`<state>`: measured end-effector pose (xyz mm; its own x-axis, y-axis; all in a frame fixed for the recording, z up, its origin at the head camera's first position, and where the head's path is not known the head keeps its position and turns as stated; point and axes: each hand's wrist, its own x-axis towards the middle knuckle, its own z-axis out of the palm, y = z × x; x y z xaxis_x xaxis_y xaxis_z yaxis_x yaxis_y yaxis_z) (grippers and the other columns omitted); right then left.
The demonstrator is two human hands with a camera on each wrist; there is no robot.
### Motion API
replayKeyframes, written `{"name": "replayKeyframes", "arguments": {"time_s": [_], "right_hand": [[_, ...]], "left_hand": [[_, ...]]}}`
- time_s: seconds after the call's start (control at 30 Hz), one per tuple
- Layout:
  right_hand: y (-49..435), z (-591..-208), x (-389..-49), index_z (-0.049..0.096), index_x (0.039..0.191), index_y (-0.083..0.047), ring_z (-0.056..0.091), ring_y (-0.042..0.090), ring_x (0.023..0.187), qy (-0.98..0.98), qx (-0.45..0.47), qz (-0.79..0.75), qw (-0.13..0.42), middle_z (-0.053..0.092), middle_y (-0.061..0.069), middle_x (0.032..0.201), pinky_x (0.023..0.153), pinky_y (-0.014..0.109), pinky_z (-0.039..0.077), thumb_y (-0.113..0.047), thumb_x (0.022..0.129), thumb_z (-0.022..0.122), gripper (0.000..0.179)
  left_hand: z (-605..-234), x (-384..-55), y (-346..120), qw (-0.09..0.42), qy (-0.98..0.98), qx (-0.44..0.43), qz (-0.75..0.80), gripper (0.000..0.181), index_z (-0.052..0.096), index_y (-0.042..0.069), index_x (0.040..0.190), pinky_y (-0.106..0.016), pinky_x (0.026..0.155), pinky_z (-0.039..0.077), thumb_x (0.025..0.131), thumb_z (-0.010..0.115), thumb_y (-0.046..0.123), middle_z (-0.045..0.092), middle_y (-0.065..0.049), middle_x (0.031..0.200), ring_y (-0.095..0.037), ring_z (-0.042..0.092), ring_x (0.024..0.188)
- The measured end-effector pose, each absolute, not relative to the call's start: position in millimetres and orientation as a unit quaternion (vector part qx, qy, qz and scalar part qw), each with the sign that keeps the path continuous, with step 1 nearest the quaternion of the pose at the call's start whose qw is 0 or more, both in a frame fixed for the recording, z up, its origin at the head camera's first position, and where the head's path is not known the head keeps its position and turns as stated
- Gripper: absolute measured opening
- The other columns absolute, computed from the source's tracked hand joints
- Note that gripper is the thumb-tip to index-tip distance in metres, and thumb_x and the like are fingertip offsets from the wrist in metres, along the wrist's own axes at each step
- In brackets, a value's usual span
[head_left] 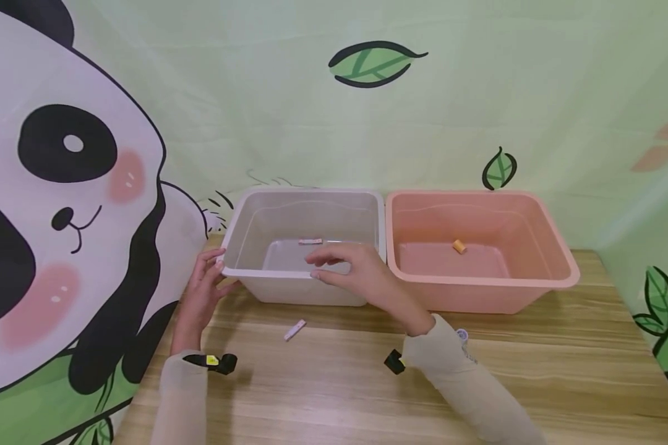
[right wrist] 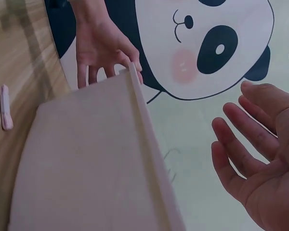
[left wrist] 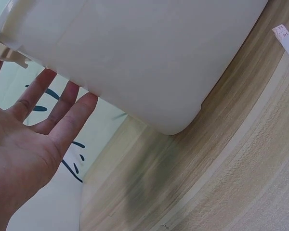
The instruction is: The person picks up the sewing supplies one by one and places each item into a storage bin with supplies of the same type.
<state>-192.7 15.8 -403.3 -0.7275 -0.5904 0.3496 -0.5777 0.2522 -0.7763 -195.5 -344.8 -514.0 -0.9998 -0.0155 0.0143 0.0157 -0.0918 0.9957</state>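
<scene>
A whitish-grey plastic bin (head_left: 303, 290) stands on the table. My left hand (head_left: 200, 290) holds its front left corner, with fingertips at the rim and others against the outer wall; in the left wrist view the thumb is mostly out of sight. My right hand (head_left: 356, 269) hovers over the front rim, fingers loosely bent and nothing between them. Inside the bin lies a flat pink-and-white strip (head_left: 310, 241). On the table in front is another pink-and-white strip (head_left: 295, 330), which bears ruler-like marks (left wrist: 285, 39) in the left wrist view.
A pink bin (head_left: 479, 293) stands against the grey one's right side, with a small orange cylinder (head_left: 459, 246) inside. Beside the right sleeve, a small round purplish-white thing (head_left: 462, 335) is partly hidden. A panda-printed cloth (head_left: 456, 117) hangs behind the wooden table (head_left: 323, 395).
</scene>
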Motion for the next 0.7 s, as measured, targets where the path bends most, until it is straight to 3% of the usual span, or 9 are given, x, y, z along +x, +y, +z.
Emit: {"name": "replayKeyframes", "arguments": {"time_s": [0.17, 0.3, 0.53, 0.7], "right_hand": [[14.7, -422.3, -177.3, 0.073, 0.118, -0.008, 0.068, 0.013, 0.103, 0.767, -0.393, -0.507, 0.024, 0.074, 0.002, 0.115, 0.093, 0.033, 0.057, -0.015, 0.096, 0.072, 0.024], [11.9, -443.5, -165.1, 0.073, 0.118, -0.007, 0.069, 0.013, 0.103, 0.747, -0.398, -0.53, 0.051, 0.074, 0.003, 0.115, 0.092, 0.029, 0.057, -0.011, 0.095, 0.072, 0.024], [4.4, -483.3, -155.2, 0.074, 0.117, -0.005, 0.07, 0.019, 0.101, 0.748, -0.402, -0.525, 0.06, 0.075, 0.006, 0.114, 0.089, 0.034, 0.059, -0.009, 0.093, 0.075, 0.025], [0.4, -512.9, -157.1, 0.074, 0.117, -0.005, 0.07, 0.024, 0.1, 0.766, -0.393, -0.505, 0.065, 0.075, 0.009, 0.111, 0.089, 0.033, 0.058, -0.012, 0.092, 0.076, 0.026]], "left_hand": [[-512.9, -195.7, -343.3, 0.012, -0.674, 0.0, -0.738, 0.035, 0.044, 0.023, 0.141, -0.051, 0.101, 0.051, 0.108, 0.051, 0.032, 0.035, -0.007, 0.151, -0.039, 0.043, 0.137], [-512.7, -196.0, -342.8, 0.014, -0.674, -0.002, -0.739, 0.035, 0.044, 0.023, 0.142, -0.058, 0.103, 0.046, 0.108, 0.05, 0.032, 0.035, -0.008, 0.152, -0.043, 0.04, 0.139], [-512.2, -195.1, -344.4, 0.018, -0.674, -0.007, -0.739, 0.035, 0.043, 0.022, 0.142, -0.056, 0.102, 0.048, 0.109, 0.049, 0.031, 0.035, -0.008, 0.152, -0.041, 0.042, 0.138], [-511.9, -195.4, -345.3, 0.022, -0.673, -0.01, -0.74, 0.033, 0.045, 0.02, 0.14, -0.056, 0.1, 0.049, 0.109, 0.049, 0.029, 0.04, -0.006, 0.148, -0.033, 0.047, 0.133]]}}
